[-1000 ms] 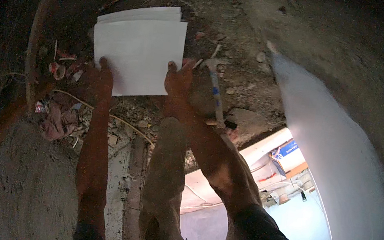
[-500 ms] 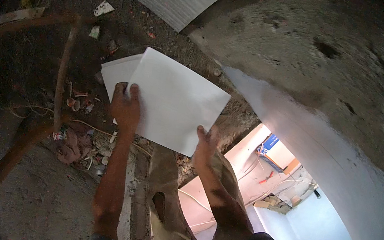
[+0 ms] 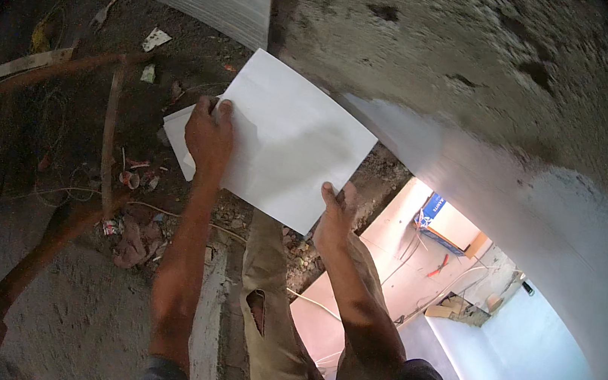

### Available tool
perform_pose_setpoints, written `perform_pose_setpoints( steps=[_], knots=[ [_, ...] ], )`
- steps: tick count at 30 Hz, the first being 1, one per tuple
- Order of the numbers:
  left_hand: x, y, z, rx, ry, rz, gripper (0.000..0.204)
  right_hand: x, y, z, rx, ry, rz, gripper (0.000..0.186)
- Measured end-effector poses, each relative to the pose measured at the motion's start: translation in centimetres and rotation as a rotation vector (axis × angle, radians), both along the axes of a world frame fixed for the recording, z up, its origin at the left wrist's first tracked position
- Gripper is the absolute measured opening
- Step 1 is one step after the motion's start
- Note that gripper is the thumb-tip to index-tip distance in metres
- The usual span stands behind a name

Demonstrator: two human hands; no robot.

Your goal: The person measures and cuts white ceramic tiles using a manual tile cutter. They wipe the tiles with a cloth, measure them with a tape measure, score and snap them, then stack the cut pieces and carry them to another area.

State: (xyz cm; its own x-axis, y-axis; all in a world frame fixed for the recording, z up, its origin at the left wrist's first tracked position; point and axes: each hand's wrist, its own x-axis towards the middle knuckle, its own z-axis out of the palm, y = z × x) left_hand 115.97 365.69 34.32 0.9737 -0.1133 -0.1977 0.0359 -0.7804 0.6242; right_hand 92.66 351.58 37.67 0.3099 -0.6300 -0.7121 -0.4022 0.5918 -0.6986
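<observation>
The person holds a white sheet with both hands above a dirty floor. The left hand grips the left edge of the sheet, with its fingers closed over the edge. The right hand clamps the lower right edge of the sheet, the thumb on top and the other fingers hidden under it. A second white sheet shows a little from under the left side of the first sheet; I cannot tell if the left hand holds it too.

The sheet is tilted, and its upper corner is near the rough grey wall above it. In my judgement the step in hand is carrying and positioning the sheet, so the next move would ask for a steady grip on both edges, so that the sheet does not bend or slip.

Left of the sheet, bent rusty bars and small scraps lie on the floor. Below and right of the sheet an opening shows a bright room. No container with contents is clear to see.
</observation>
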Motion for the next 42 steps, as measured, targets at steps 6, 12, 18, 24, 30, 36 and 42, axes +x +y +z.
perform_pose_setpoints(
  steps=[6,12,18,24,30,36,42],
  knots=[
    [0.7,-1.1,0.5,-0.041,-0.097,-0.015,0.044,0.0,-0.4,-1.3,-0.056,-0.079,-0.015,0.035],
    [1.8,-0.8,-1.0,-0.057,-0.092,-0.053,0.048,1.0,-1.0,-0.5,-0.090,-0.100,0.021,0.039],
    [2.1,-2.1,-0.3,-0.110,-0.155,-0.017,0.053,1.4,-1.8,-0.8,-0.046,-0.099,0.001,0.041],
    [2.4,-2.7,0.7,-0.096,-0.107,-0.022,0.048,1.6,-2.3,-0.8,-0.046,-0.065,0.019,0.038],
    [2.6,-2.7,0.2,-0.089,-0.094,-0.045,0.049,1.4,-2.8,-1.1,-0.046,-0.069,0.064,0.041],
    [2.8,-3.2,0.9,-0.095,-0.077,-0.042,0.049,1.9,-2.4,-1.3,-0.053,-0.121,-0.058,0.038],
    [3.3,-3.3,0.1,-0.059,-0.077,-0.036,0.047,1.8,-3.0,-1.7,-0.056,-0.061,0.020,0.039]
  ],
)
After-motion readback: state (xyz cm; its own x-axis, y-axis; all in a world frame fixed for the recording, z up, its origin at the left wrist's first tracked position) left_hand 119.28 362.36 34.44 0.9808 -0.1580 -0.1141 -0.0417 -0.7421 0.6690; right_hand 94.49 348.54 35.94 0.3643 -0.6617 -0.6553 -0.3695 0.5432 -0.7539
